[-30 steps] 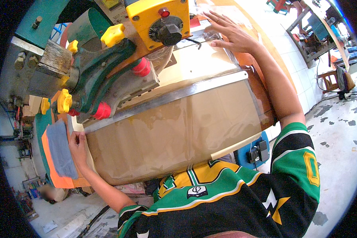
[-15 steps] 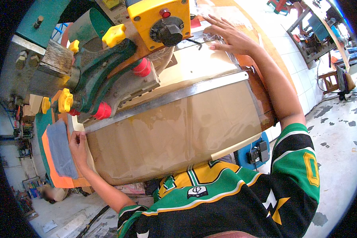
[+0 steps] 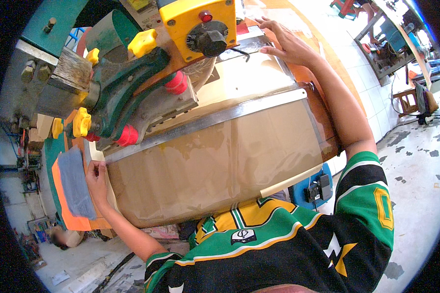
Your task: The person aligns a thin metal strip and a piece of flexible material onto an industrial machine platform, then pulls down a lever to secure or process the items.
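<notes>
A tan board under glossy clear film lies in front of me, with a steel ruler slanting across it. My left hand is closed at the board's left edge, its fingers curled together; whatever they pinch is hidden. Beyond the ruler, my right hand reaches to the far right corner of the work surface. Its fingers are stretched out beside a shiny metal-like strip, and I cannot tell whether they touch it. A heated-press-like machine with green arms overhangs the board's far left part.
The machine carries a yellow control box with a black dial, yellow knobs and red collars. Left of my left hand lies a grey sheet on orange material. A blue stool with black adapters stands at right.
My right hand's fingers have drawn slightly to the right, uncovering more of the shiny strip and a red-edged patch. My left hand, the ruler and the board look the same.
</notes>
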Tool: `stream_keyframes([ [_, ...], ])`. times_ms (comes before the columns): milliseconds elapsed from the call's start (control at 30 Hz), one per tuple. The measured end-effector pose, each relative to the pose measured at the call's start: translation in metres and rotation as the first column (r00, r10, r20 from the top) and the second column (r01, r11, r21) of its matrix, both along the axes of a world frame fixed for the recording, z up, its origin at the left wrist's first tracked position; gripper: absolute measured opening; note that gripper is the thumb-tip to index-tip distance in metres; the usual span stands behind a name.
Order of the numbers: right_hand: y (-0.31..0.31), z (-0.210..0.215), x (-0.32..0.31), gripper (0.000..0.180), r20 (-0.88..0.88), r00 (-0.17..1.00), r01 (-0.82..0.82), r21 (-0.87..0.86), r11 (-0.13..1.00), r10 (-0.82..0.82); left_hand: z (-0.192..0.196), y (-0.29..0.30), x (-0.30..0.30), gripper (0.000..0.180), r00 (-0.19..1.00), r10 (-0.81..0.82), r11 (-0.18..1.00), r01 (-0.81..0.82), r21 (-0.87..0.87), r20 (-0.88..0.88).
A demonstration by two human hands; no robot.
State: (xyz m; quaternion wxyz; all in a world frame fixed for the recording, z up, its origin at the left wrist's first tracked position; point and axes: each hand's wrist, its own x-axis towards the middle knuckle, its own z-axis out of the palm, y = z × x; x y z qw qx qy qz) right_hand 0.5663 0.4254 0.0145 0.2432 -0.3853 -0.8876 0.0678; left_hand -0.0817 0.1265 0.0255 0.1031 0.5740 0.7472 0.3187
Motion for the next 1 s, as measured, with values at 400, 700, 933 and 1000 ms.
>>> stream_keyframes([
  [400,-0.006,0.009,-0.007,0.057,0.046,0.999,-0.014,-0.090,0.996,0.019,-0.001,-0.001,0.000,0.025,1.000,0.004,1.000,-0.004,0.008,-0.008],
  [700,-0.002,0.004,-0.002,0.056,0.200,0.980,-0.026,0.044,0.999,0.016,-0.010,0.001,-0.007,0.020,0.993,-0.024,0.993,0.010,0.116,0.116],
  [933,-0.009,0.015,-0.010,0.049,0.113,0.993,-0.022,0.035,0.999,0.018,-0.010,-0.001,-0.013,0.023,1.000,0.006,0.998,-0.005,0.069,-0.017],
  [1000,-0.016,0.022,-0.015,0.044,0.114,0.993,-0.021,0.010,1.000,0.019,-0.010,0.000,-0.012,0.023,0.999,0.004,0.997,-0.001,0.075,-0.034],
])
